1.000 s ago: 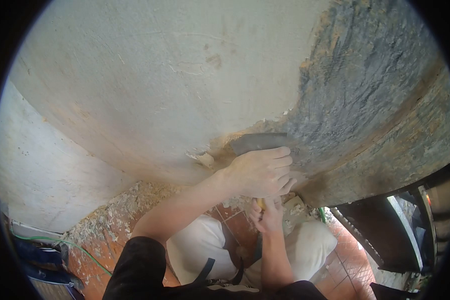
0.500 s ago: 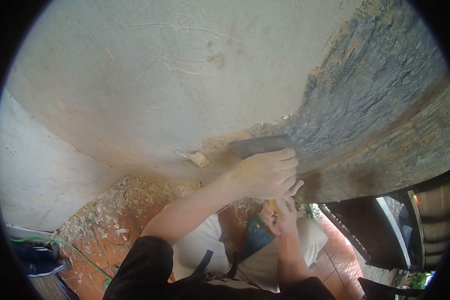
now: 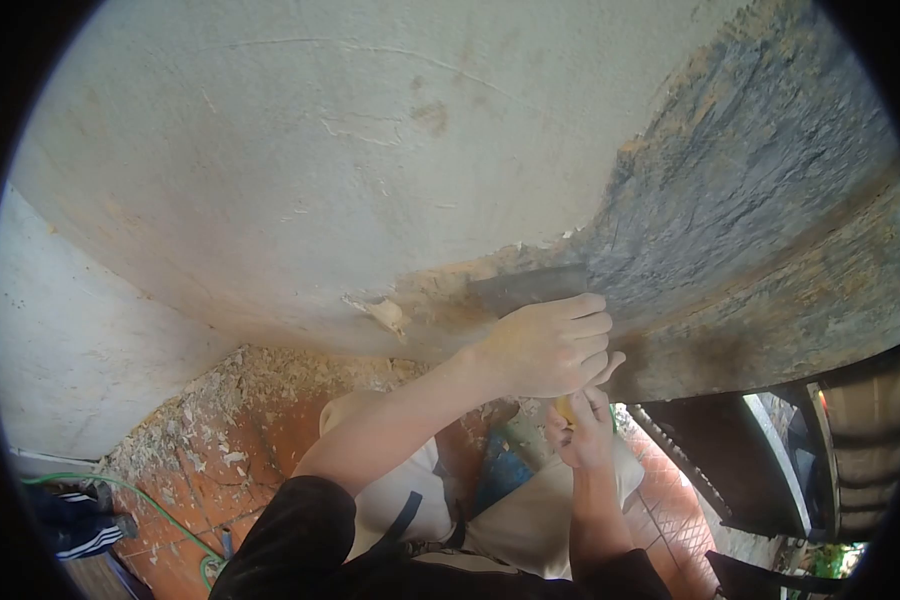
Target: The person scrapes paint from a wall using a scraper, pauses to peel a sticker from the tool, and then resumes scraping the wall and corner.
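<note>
Both hands closed on a scraper (image 3: 530, 288).
Right hand (image 3: 582, 432) wraps the yellow handle (image 3: 567, 408), forearm pointing forward; left hand (image 3: 555, 345), forearm slanting across, presses near the blade (image 3: 505, 290) against the curved wall (image 3: 270, 150). It looks light, thin, stiff (perhaps sharp-edged), best gripped by its handle.

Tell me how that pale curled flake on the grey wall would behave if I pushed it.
The flake is probably light, since it looks thin and curls off the wall. It may snap rather than bend: its outline is ragged, and similar bits litter the floor.
</note>
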Action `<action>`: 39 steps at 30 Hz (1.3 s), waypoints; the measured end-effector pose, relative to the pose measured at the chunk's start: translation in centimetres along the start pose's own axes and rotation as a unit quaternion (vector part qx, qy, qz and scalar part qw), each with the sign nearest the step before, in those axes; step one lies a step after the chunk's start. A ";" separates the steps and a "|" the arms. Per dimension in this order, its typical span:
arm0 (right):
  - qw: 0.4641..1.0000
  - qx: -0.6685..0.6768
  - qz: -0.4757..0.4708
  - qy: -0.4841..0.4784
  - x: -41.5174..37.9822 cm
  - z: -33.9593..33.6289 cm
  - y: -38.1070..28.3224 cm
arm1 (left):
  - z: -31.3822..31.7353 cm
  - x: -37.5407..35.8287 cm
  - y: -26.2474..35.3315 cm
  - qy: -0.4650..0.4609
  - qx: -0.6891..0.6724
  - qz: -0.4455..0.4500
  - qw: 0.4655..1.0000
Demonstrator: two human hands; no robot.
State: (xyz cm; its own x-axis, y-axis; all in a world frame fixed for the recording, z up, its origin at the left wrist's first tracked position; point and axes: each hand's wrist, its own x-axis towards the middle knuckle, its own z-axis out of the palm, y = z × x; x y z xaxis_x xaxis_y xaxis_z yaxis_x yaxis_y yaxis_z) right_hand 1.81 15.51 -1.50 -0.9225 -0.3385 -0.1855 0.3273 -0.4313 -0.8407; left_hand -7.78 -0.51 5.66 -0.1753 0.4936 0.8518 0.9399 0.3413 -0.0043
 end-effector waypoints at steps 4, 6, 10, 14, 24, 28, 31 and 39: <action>0.997 0.072 0.019 0.033 -0.7 5.0 -0.5 | -1.3 1.4 0.0 0.025 -0.001 0.002 1.000; 1.000 0.017 0.008 0.005 -1.3 1.1 -1.4 | -1.2 0.8 1.0 0.010 -0.037 -0.029 0.999; 0.998 -0.034 -0.007 0.051 -1.4 3.9 -1.5 | -0.7 1.3 0.7 0.043 -0.018 -0.018 0.999; 0.994 -0.080 -0.003 0.073 -2.2 1.8 -4.4 | 0.0 2.3 0.7 0.101 -0.045 -0.023 0.994; 0.970 -0.176 -0.068 0.156 -0.1 0.2 -4.8 | 1.2 2.1 0.0 0.076 0.015 0.010 0.997; 0.992 -0.016 -0.044 0.120 -0.4 4.1 -0.6 | 0.1 1.8 -0.5 0.045 0.015 0.029 0.998; 0.975 -0.163 -0.093 0.119 -0.2 0.1 -3.8 | 0.3 1.8 -0.3 0.000 0.004 0.040 0.999; 0.970 -0.183 -0.039 0.156 -0.9 2.3 -4.7 | -0.8 1.0 0.2 0.008 -0.030 0.028 0.999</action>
State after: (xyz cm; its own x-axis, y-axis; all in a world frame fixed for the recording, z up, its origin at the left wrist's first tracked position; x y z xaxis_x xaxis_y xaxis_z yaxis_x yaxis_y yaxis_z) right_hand 1.54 15.94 3.75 -0.9772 -0.0224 -0.2112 0.2123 -0.0997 -0.9721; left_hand -7.51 -0.56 6.91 -0.1168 0.4972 0.8598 0.9644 0.2637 -0.0215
